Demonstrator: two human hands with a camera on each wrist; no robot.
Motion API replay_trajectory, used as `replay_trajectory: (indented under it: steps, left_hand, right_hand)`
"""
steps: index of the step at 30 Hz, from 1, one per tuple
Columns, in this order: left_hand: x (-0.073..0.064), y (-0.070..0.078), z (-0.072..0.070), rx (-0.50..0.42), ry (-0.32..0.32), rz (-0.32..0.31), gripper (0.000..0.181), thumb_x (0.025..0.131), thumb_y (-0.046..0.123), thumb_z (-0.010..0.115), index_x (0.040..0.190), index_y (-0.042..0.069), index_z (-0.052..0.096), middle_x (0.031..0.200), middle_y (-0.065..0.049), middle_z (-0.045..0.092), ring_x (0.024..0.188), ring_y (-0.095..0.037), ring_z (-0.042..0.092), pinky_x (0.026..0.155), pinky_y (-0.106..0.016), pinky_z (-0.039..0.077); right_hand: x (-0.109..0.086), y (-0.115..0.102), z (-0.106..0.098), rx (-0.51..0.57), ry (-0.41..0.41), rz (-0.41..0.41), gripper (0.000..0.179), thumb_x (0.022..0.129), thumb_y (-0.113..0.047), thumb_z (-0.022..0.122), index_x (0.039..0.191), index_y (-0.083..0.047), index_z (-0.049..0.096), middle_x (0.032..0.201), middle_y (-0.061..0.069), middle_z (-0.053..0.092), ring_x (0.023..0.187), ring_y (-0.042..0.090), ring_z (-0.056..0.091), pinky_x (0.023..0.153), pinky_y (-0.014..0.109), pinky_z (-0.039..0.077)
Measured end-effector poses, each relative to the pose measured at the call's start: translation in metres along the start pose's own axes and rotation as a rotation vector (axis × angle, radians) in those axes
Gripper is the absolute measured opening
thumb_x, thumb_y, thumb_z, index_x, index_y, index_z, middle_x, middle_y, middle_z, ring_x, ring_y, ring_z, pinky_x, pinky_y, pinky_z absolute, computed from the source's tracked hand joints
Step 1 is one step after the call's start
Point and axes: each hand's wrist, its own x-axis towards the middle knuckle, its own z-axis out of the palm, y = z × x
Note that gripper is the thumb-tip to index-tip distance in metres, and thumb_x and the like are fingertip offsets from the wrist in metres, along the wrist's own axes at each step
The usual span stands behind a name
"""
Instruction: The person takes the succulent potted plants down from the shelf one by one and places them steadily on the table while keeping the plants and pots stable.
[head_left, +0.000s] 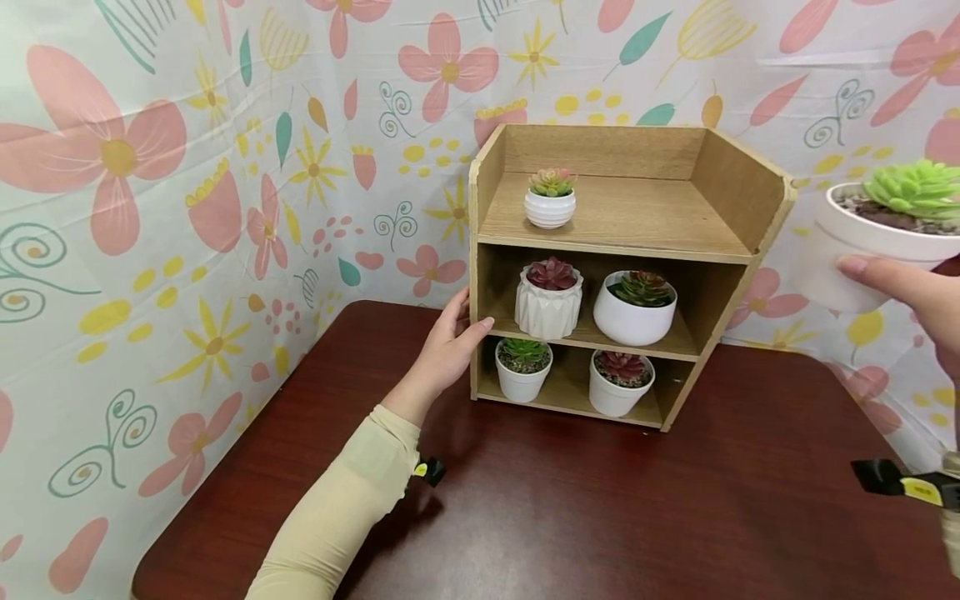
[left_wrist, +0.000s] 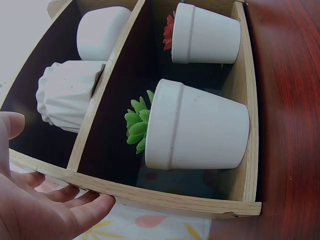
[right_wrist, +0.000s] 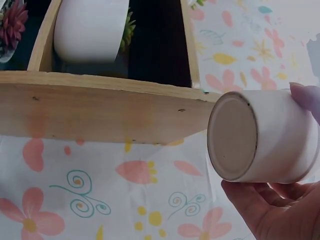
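Note:
My right hand (head_left: 926, 296) grips a white potted succulent (head_left: 885, 237) with bright green leaves, lifted beside the right end of the wooden shelf (head_left: 615, 212). In the right wrist view the pot's round base (right_wrist: 232, 137) faces the camera, thumb on one side and fingers on the other. My left hand (head_left: 447, 346) rests on the shelf's left side panel, fingers along its outer face and thumb at the front edge. Close to that thumb, on the middle tier, stands a ribbed white pot (head_left: 549, 308) with a dark red succulent; below it is a small pot (head_left: 523, 375) with a green one.
On the top tier sits a small round pot (head_left: 550, 208) with a pink-green succulent. A wide white bowl pot (head_left: 635, 317) shares the middle tier, and a red succulent pot (head_left: 618, 392) the bottom one. The shelf stands on a dark red table (head_left: 570, 508) against a floral curtain (head_left: 247, 167).

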Motion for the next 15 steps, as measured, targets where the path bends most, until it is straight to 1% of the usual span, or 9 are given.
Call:
replay_trajectory:
  steps: [1, 2, 3, 4, 6, 8, 10, 12, 15]
  left_hand:
    - [0.0, -0.001, 0.0, 0.0, 0.0, 0.003, 0.069, 0.104, 0.029, 0.059, 0.164, 0.024, 0.026, 0.16, -0.012, 0.041, 0.14, -0.032, 0.051, 0.113, -0.052, 0.046]
    - [0.0, -0.001, 0.0, -0.001, -0.001, 0.006, 0.069, 0.104, 0.029, 0.059, 0.164, 0.024, 0.026, 0.16, -0.013, 0.041, 0.14, -0.032, 0.051, 0.112, -0.052, 0.046]
    - [0.001, -0.002, 0.0, 0.0, -0.002, 0.009, 0.069, 0.104, 0.029, 0.059, 0.164, 0.024, 0.025, 0.16, -0.013, 0.041, 0.14, -0.032, 0.051, 0.112, -0.052, 0.046]
    - [0.0, -0.002, 0.0, -0.002, -0.003, 0.012, 0.069, 0.104, 0.029, 0.059, 0.164, 0.025, 0.025, 0.161, -0.013, 0.041, 0.14, -0.032, 0.051, 0.112, -0.052, 0.046]
    - [0.0, -0.003, 0.001, -0.003, -0.004, 0.012, 0.069, 0.104, 0.029, 0.059, 0.164, 0.025, 0.026, 0.16, -0.013, 0.041, 0.14, -0.032, 0.051, 0.112, -0.052, 0.046]
    - [0.0, -0.002, 0.001, -0.002, -0.002, 0.007, 0.068, 0.104, 0.029, 0.059, 0.163, 0.025, 0.026, 0.16, -0.013, 0.042, 0.139, -0.032, 0.052, 0.112, -0.051, 0.047]
    - [-0.001, -0.001, 0.001, -0.001, 0.002, 0.002, 0.068, 0.104, 0.029, 0.06, 0.163, 0.025, 0.027, 0.16, -0.012, 0.042, 0.139, -0.031, 0.052, 0.112, -0.051, 0.047]
    - [-0.001, 0.0, 0.001, 0.0, 0.005, 0.0, 0.068, 0.103, 0.028, 0.06, 0.163, 0.025, 0.027, 0.16, -0.012, 0.042, 0.139, -0.031, 0.052, 0.112, -0.051, 0.047]
    - [-0.001, 0.001, 0.001, 0.001, 0.002, 0.004, 0.068, 0.103, 0.028, 0.059, 0.163, 0.024, 0.026, 0.16, -0.012, 0.042, 0.139, -0.032, 0.052, 0.112, -0.051, 0.047]
  right_hand:
    - [-0.001, 0.0, 0.002, 0.023, 0.021, -0.013, 0.09, 0.068, 0.034, 0.064, 0.145, -0.011, 0.052, 0.132, -0.006, 0.059, 0.123, 0.006, 0.052, 0.1, 0.006, 0.04]
    - [-0.002, 0.001, 0.004, 0.066, 0.039, -0.045, 0.093, 0.063, 0.038, 0.063, 0.143, -0.008, 0.054, 0.132, -0.001, 0.061, 0.122, 0.009, 0.055, 0.099, 0.007, 0.043]
    - [-0.003, 0.002, 0.005, 0.059, 0.057, -0.066, 0.095, 0.06, 0.039, 0.063, 0.143, -0.006, 0.055, 0.132, 0.002, 0.061, 0.121, 0.011, 0.056, 0.097, 0.008, 0.045]
    - [-0.004, 0.004, 0.005, 0.074, 0.064, -0.072, 0.096, 0.059, 0.04, 0.063, 0.142, -0.005, 0.056, 0.132, 0.003, 0.062, 0.12, 0.012, 0.057, 0.095, 0.008, 0.047]
    - [-0.007, 0.007, 0.006, 0.075, 0.077, -0.081, 0.094, 0.057, 0.04, 0.063, 0.14, -0.004, 0.058, 0.129, 0.004, 0.064, 0.116, 0.012, 0.06, 0.09, 0.008, 0.05]
    - [-0.01, 0.011, 0.006, 0.026, 0.088, -0.084, 0.093, 0.057, 0.04, 0.065, 0.139, -0.003, 0.059, 0.128, 0.004, 0.065, 0.113, 0.012, 0.063, 0.086, 0.007, 0.052]
    - [-0.012, 0.014, 0.006, 0.021, 0.097, -0.08, 0.09, 0.058, 0.039, 0.067, 0.137, -0.003, 0.06, 0.127, 0.004, 0.066, 0.113, 0.012, 0.065, 0.086, 0.007, 0.052]
    - [-0.014, 0.016, 0.008, 0.079, 0.107, -0.068, 0.086, 0.059, 0.039, 0.068, 0.135, -0.001, 0.061, 0.127, 0.006, 0.066, 0.113, 0.013, 0.066, 0.085, 0.007, 0.053]
    - [-0.018, 0.018, 0.012, 0.209, 0.124, -0.023, 0.08, 0.06, 0.038, 0.069, 0.131, 0.001, 0.065, 0.123, 0.008, 0.069, 0.109, 0.015, 0.067, 0.083, 0.009, 0.054]
